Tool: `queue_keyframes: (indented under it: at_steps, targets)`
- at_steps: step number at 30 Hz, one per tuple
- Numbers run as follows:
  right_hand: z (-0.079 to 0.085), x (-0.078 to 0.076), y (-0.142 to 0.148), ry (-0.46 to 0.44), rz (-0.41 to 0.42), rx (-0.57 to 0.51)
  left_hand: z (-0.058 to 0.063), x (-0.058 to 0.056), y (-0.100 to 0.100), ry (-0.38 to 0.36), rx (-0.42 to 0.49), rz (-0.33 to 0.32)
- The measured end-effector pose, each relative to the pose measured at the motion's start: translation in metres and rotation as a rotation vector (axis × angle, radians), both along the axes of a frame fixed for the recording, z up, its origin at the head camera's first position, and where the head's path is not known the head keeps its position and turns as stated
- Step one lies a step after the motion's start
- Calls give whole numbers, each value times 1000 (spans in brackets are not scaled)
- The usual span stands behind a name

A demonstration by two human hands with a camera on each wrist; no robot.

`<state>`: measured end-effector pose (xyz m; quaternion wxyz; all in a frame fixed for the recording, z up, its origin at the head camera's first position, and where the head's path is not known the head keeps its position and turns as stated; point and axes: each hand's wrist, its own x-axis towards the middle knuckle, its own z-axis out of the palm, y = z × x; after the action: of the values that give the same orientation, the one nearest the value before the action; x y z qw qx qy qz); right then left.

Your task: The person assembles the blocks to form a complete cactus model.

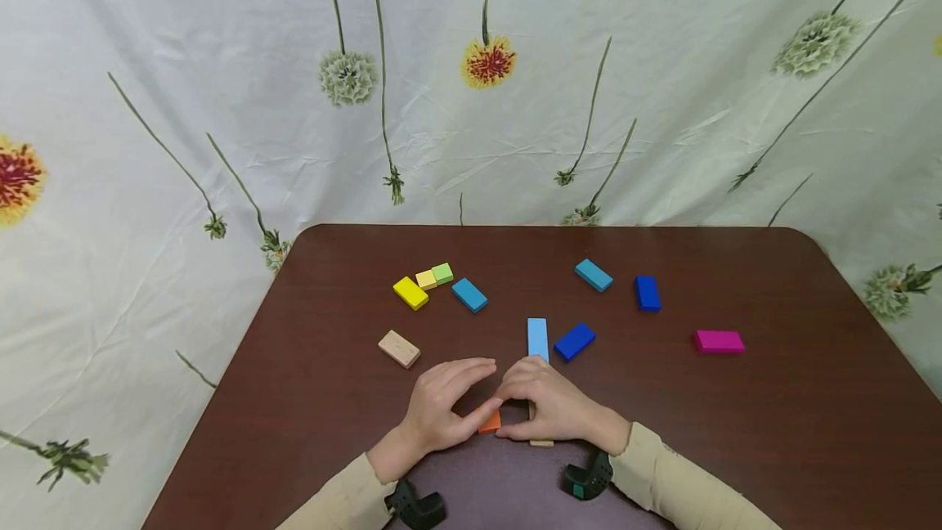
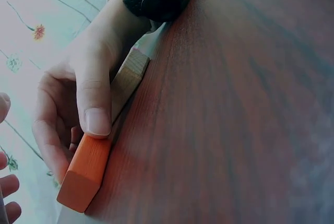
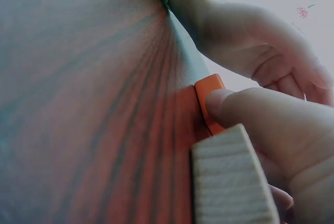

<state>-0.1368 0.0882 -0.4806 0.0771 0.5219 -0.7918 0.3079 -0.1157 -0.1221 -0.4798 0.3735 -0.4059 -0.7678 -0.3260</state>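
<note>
An orange block [image 1: 489,422] lies flat near the front of the table, partly covered by the hands. My right hand [image 1: 550,401] pinches it, the thumb on its near side and the fingers reaching over to the far side. Just left of it, my left hand [image 1: 445,406] has its fingers loosely extended, the thumb pointing toward the orange block and nothing in its grasp. A plain wooden block [image 3: 229,177] lies beneath the right hand, mostly hidden from the head view. Beyond the right fingers a light blue block [image 1: 538,337] points away, with a dark blue block [image 1: 575,342] beside it.
Another wooden block [image 1: 400,348] lies left of the hands. Farther back are yellow [image 1: 410,293], pale yellow, green and blue blocks [image 1: 469,294]. To the right sit a blue block [image 1: 593,275], a dark blue one [image 1: 648,293] and a magenta block [image 1: 719,341].
</note>
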Motion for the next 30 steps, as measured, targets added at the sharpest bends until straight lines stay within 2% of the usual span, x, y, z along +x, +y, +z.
queue_keyframes:
  at_steps: [5, 13, 30]
  targets:
    - [0, 0, 1, -4, 4, -7, 0, 0, -2, -9, -3, 9]
    - [8, -5, 9, -96, 5, -37, 0, -1, -2, -11, -13, 16]
    - [22, -31, 38, -169, -160, -60, -1, -12, 3, -24, -41, 30]
